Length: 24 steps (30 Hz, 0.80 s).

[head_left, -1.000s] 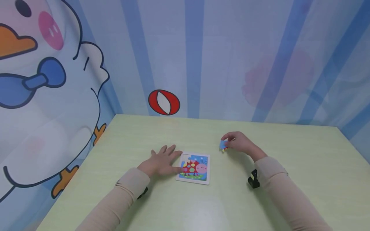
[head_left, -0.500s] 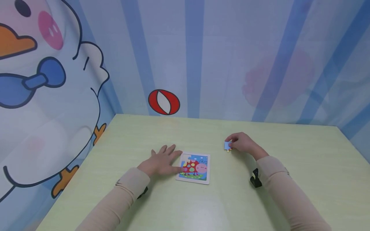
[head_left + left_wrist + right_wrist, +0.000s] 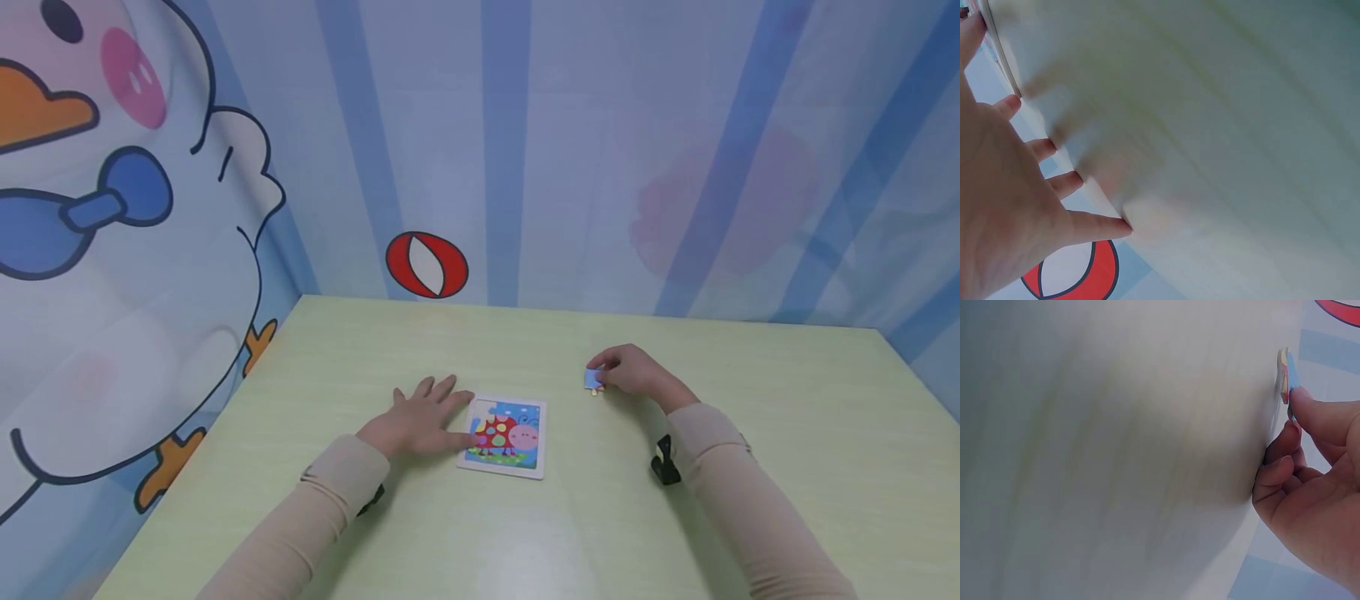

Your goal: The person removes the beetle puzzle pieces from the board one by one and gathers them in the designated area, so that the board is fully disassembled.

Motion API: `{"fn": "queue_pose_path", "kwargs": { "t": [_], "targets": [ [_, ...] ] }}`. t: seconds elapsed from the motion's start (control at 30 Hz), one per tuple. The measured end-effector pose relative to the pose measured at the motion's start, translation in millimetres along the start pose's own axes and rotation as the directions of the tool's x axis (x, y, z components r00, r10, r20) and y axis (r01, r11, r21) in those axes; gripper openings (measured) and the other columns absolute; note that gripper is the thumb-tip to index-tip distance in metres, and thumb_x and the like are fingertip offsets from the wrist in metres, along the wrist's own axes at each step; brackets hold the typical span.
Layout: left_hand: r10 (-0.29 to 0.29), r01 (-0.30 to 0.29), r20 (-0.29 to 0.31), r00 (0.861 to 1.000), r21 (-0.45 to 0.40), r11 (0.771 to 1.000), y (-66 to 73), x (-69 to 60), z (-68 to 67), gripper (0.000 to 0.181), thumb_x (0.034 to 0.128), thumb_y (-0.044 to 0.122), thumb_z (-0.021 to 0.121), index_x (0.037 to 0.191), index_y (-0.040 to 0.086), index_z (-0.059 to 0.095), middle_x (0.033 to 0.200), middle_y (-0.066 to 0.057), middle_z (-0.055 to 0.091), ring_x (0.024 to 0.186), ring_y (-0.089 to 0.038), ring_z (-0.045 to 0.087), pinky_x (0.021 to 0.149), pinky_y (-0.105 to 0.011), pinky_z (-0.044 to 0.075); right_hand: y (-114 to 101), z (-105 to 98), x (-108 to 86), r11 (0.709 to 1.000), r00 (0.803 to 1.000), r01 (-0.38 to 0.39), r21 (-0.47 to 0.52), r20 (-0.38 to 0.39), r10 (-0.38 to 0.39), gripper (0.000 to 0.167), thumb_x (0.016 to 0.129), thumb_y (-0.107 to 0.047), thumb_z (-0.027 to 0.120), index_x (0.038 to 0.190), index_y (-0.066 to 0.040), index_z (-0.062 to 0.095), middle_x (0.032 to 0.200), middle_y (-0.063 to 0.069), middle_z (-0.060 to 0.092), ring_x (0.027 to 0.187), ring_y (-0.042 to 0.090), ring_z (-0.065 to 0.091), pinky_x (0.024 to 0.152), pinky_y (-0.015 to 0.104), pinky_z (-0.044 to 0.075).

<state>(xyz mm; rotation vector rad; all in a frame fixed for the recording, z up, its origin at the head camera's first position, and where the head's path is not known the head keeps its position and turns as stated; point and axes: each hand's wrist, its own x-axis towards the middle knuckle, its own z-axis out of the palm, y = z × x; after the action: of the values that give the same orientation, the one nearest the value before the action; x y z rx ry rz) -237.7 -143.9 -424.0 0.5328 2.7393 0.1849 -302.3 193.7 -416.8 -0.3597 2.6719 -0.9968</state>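
A jigsaw puzzle [image 3: 517, 436] with a red spotted ladybird picture lies in a pale square tray [image 3: 542, 446] in the middle of the table. A pale patch shows at the picture's upper left. My left hand [image 3: 422, 421] is spread flat beside the tray, thumb over its left edge and forefinger at its top left corner. Its fingers stand apart in the left wrist view. To the right, beyond the tray, my right hand [image 3: 633, 371] pinches a light blue puzzle piece [image 3: 592, 379] between thumb and fingers. In the right wrist view the piece [image 3: 1292, 372] appears tilted, near the tabletop.
The pale green table [image 3: 420, 333] ends at a blue striped cloth backdrop [image 3: 585, 167] printed with a red and white ball. A large cartoon duck [image 3: 135, 333] is printed on the cloth at left. Dark wrist devices [image 3: 665, 462] show below the sleeves.
My right hand has moved slightly to the right with the puzzle piece, whose light blue face now stands more squarely toward the head camera. The left hand and the tray have stayed put.
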Motion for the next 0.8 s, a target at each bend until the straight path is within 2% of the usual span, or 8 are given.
{"fn": "queue_pose_path", "kwargs": {
  "t": [0.47, 0.8],
  "targets": [
    [-0.006, 0.006, -0.004, 1.000, -0.023, 1.000, 0.6, -1.2, -0.4, 0.079, 0.0857, 0.065, 0.054, 0.152, 0.029, 0.030, 0.162, -0.008, 0.014, 0.146, -0.043, 0.009, 0.104, -0.076, 0.011, -7, 0, 1.7, 1.000, 1.000, -0.012, 0.004, 0.018, 0.012, 0.031, 0.095, -0.010, 0.054, 0.122, 0.003, 0.062, 0.116, 0.022, 0.058, 0.092, 0.026, 0.052, 0.076, 0.034, 0.045],
    [-0.011, 0.011, 0.006, 1.000, -0.013, 1.000, 1.0, -0.4, -0.8, 0.079, 0.0861, 0.065, 0.053, 0.152, 0.029, 0.029, 0.162, -0.008, 0.014, 0.146, -0.042, 0.009, 0.104, -0.076, 0.011, -37, 5, 2.7, 0.997, 0.998, 0.060, 0.055, 0.027, -0.062, 0.035, 0.096, -0.016, 0.059, 0.126, 0.001, 0.059, 0.115, 0.019, 0.058, 0.108, 0.033, 0.055, 0.082, 0.039, 0.050]
  ]
}}
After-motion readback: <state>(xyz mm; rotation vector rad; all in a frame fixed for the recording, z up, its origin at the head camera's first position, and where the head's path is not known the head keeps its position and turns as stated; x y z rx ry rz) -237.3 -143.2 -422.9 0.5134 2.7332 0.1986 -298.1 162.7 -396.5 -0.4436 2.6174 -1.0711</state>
